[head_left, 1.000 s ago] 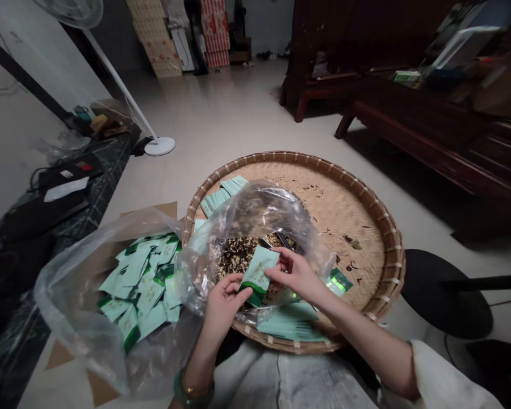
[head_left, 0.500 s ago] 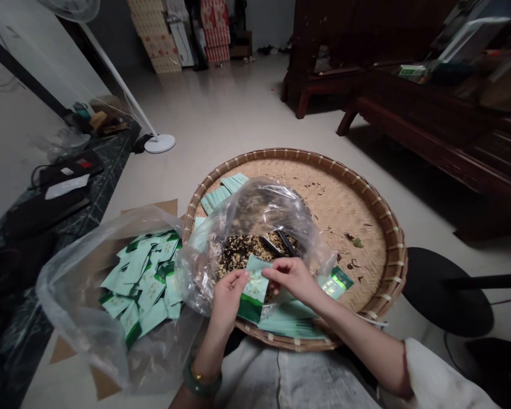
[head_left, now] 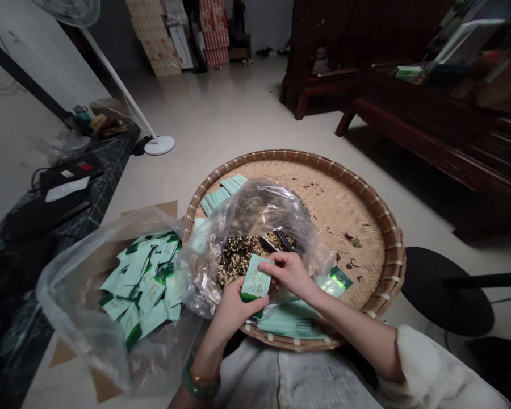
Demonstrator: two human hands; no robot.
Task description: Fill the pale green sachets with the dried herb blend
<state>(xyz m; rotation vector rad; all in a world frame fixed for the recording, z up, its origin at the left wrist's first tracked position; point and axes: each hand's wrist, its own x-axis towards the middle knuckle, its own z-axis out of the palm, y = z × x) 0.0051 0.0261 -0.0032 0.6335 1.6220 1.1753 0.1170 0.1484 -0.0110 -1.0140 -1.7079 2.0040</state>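
Together, the left hand (head_left: 233, 311) and right hand (head_left: 287, 274) grip 1 pale green sachet (head_left: 255, 282) by its edges, held square and steady, above a dried leaf mix (head_left: 238, 261) in a clear plastic bag (head_left: 264, 207) on a round bamboo tray (head_left: 395, 261); more sachets (head_left: 140, 287) lie left.

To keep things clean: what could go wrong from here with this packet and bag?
The packet held by the left hand and right hand sits above the open plastic bag of dried leaves, so it might drop in. The bag lies in the woven bamboo tray, where loose bits already lie; it could tip and spill more.
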